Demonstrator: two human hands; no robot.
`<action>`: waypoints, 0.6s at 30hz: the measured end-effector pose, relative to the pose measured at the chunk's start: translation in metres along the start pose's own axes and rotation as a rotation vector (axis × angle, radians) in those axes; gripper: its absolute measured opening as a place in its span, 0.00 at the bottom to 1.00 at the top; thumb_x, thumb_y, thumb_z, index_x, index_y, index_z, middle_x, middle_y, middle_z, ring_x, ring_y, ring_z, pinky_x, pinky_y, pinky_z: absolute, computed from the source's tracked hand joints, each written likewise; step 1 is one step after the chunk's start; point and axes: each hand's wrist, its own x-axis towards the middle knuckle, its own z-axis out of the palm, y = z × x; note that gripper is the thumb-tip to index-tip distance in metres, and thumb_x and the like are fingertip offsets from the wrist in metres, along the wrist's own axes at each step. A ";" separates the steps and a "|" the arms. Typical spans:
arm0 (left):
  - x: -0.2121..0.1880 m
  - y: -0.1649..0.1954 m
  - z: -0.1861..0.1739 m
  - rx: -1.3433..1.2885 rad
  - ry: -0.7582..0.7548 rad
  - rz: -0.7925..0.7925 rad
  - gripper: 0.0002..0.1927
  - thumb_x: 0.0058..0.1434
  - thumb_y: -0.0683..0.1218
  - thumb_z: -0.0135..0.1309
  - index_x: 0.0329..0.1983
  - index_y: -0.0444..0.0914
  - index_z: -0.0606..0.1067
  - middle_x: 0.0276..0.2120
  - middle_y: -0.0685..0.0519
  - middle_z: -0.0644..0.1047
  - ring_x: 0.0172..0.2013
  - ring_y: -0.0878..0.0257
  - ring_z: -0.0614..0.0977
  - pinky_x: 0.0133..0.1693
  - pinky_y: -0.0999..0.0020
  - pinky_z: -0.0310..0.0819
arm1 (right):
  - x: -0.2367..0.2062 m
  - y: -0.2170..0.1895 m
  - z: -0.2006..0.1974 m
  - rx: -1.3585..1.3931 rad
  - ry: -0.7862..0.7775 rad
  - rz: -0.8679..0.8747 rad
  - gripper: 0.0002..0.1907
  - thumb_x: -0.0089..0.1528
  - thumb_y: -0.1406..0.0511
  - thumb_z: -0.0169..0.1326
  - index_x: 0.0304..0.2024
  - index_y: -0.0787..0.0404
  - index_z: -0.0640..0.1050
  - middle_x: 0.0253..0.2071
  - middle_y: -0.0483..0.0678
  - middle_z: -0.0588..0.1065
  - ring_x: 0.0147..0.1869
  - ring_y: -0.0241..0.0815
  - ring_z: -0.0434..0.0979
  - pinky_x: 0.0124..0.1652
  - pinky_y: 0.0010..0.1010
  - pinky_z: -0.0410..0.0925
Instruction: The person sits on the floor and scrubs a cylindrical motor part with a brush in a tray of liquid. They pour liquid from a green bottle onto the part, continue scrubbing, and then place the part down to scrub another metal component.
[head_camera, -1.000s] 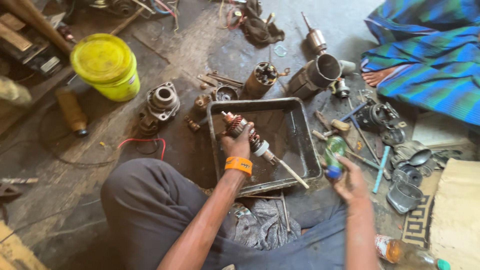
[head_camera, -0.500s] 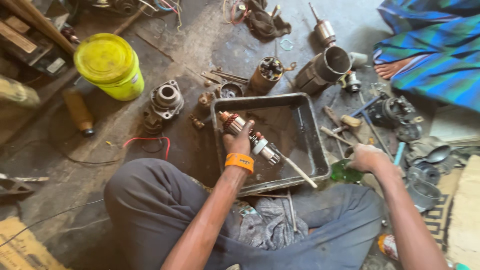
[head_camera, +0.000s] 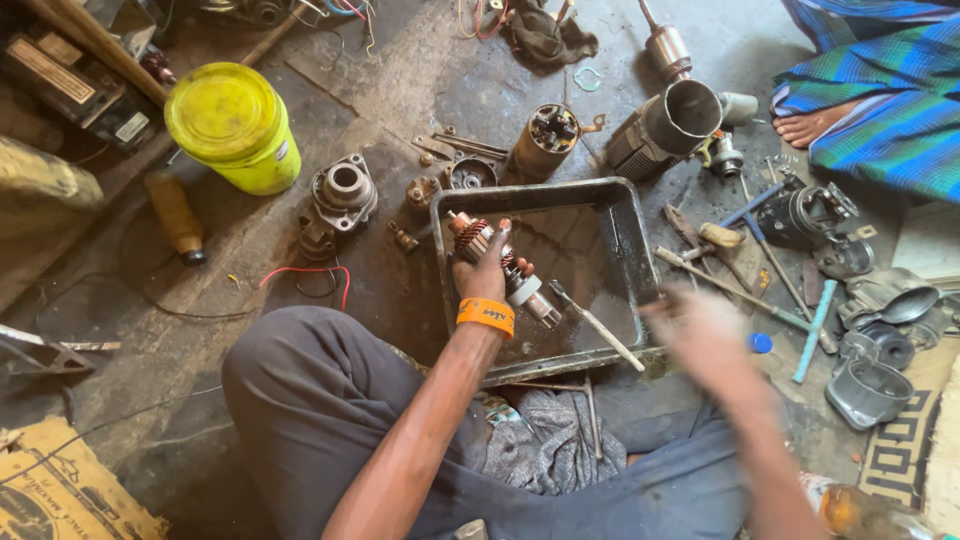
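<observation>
I sit on a grimy, oil-stained concrete floor (head_camera: 400, 90) scattered with motor parts and hand tools, one dark rectangular metal tray (head_camera: 628, 250) set on the ground in front of my knees. My left hand (head_camera: 487, 268) is closed firmly around one copper-wound motor armature with a grey shaft end (head_camera: 500, 268), fingers wrapped over its windings, and I hold it slanted above the left half of the tray, its shaft pointing down toward the tray floor. My right hand (head_camera: 700, 330) is a blur at the tray's right front corner; I cannot tell whether its fingers are apart or together, or whether it grips anything. Half a second ago that hand was further right, reaching among the tools beside a green bottle, and it has since come back toward the tray, while my left hand has kept its hold on the armature in nearly the same spot. One thin metal rod (head_camera: 597, 325) lies in the tray just right of the armature's shaft. I count one yellow plastic bucket with a yellow lid (head_camera: 232, 125) at the upper left, one round grey end housing (head_camera: 343, 190) below it, one brass-coloured cylindrical motor body (head_camera: 545, 138) just behind the tray, and one wide steel cylinder casing (head_camera: 672, 122) to its right. One orange wristband (head_camera: 485, 316) circles my left wrist.
</observation>
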 end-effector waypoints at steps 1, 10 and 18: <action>0.000 0.000 0.000 -0.006 -0.011 0.011 0.17 0.54 0.44 0.69 0.32 0.34 0.70 0.20 0.49 0.73 0.15 0.59 0.77 0.19 0.60 0.79 | 0.003 -0.015 0.018 0.078 -0.090 -0.064 0.22 0.60 0.60 0.55 0.56 0.62 0.77 0.46 0.52 0.83 0.47 0.52 0.85 0.50 0.42 0.75; 0.000 0.007 0.001 -0.121 -0.032 0.075 0.16 0.54 0.37 0.66 0.40 0.33 0.70 0.23 0.49 0.75 0.18 0.60 0.78 0.21 0.61 0.81 | 0.005 -0.041 0.088 0.043 0.014 -0.011 0.21 0.62 0.62 0.54 0.56 0.61 0.78 0.44 0.64 0.79 0.49 0.63 0.79 0.50 0.50 0.71; 0.000 0.009 0.003 -0.225 -0.143 0.142 0.14 0.54 0.33 0.63 0.40 0.32 0.71 0.27 0.47 0.78 0.23 0.57 0.82 0.28 0.61 0.84 | 0.006 -0.016 0.110 0.153 0.065 -0.040 0.24 0.60 0.61 0.57 0.58 0.63 0.76 0.49 0.63 0.78 0.56 0.64 0.77 0.55 0.48 0.69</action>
